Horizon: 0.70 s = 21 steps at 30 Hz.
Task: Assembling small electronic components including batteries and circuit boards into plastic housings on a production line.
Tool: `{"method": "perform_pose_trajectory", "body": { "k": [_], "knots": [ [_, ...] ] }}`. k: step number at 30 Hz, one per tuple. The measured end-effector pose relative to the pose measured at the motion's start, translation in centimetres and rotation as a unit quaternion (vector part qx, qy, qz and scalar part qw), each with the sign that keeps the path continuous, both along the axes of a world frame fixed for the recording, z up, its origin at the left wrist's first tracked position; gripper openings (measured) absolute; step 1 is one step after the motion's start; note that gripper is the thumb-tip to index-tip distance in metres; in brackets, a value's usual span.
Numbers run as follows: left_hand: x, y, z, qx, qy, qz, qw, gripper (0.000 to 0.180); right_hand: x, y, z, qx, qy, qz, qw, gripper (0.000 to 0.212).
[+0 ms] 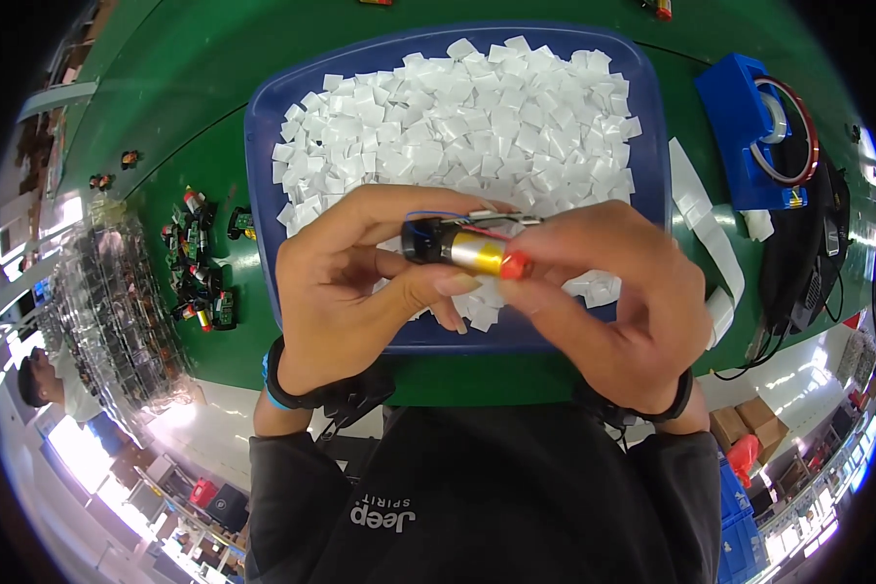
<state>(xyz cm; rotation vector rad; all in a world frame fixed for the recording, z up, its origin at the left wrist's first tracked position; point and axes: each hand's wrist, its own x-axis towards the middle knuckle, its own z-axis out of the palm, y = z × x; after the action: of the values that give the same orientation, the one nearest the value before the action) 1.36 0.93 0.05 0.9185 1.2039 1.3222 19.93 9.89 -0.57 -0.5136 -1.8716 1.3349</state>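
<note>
Between my hands, above the near part of a blue tray point(262, 204), is a small cylindrical battery assembly point(475, 251). It has a black end on the left, a silver and yellow body, a red tip on the right, and thin blue and red wires along its upper side. My left hand point(336, 277) is closed round the black end, thumb under the body. At the red tip, my right hand point(623, 302) pinches with thumb and forefinger; its fingertips are slightly blurred. Many small white square pieces point(457, 127) fill the tray beneath.
Similar assemblies with green circuit boards point(200, 258) lie heaped on the green table point(214, 161) to the left, beside clear plastic packaging point(117, 302). On the right stand a blue tape dispenser point(725, 127), a white strip point(701, 209) and a black object with cables point(803, 253).
</note>
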Motion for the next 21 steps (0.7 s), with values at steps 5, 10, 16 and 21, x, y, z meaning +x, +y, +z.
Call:
{"method": "perform_pose_trajectory", "body": {
  "k": [5,10,16,21],
  "knots": [
    [0.3,0.0,-0.2,0.039,0.063,0.036,0.997,0.034,0.1,0.1,0.6,-0.155,-0.064,0.020,0.986,0.022],
    [0.2,-0.2,-0.4,0.031,0.052,0.029,0.998,0.035,-0.5,-0.4,0.3,-0.154,-0.050,-0.001,0.987,0.015],
    [0.0,-0.4,-0.3,0.001,0.061,0.009,0.998,0.035,-0.5,-0.8,0.2,-0.160,-0.048,0.009,0.986,0.014],
    [0.9,-0.4,-0.4,0.034,0.105,0.034,0.993,0.034,-0.7,-1.2,0.5,-0.294,-0.010,0.011,0.956,0.014]
  ]
}}
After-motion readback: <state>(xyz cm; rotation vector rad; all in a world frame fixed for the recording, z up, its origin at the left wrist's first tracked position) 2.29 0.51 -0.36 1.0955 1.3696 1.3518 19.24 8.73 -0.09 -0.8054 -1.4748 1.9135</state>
